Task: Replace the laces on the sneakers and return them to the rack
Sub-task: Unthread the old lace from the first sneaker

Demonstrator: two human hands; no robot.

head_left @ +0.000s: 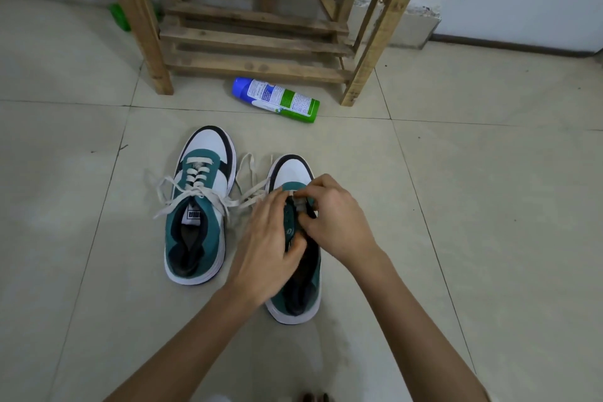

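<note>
With the right teal-and-white sneaker (292, 173) flat on the tiled floor (456, 206) before the wooden rack (261, 39), we steadied it, our left hand (270, 238) gripping its eyelet flap. Our right hand (336, 222) pinched the cream lace (297, 201) there, apparently threading.

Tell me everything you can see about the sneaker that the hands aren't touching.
The untouched sneaker stands upright on the tiled floor, toe toward the wooden rack. Teal suede-looking upper, white toe and side panel, dark trim, white sole, dark lining, white tongue label. An off-white flat lace runs through its eyelets, untied, ends splayed to both sides. It sits beside the other sneaker, bodies apart.
</note>
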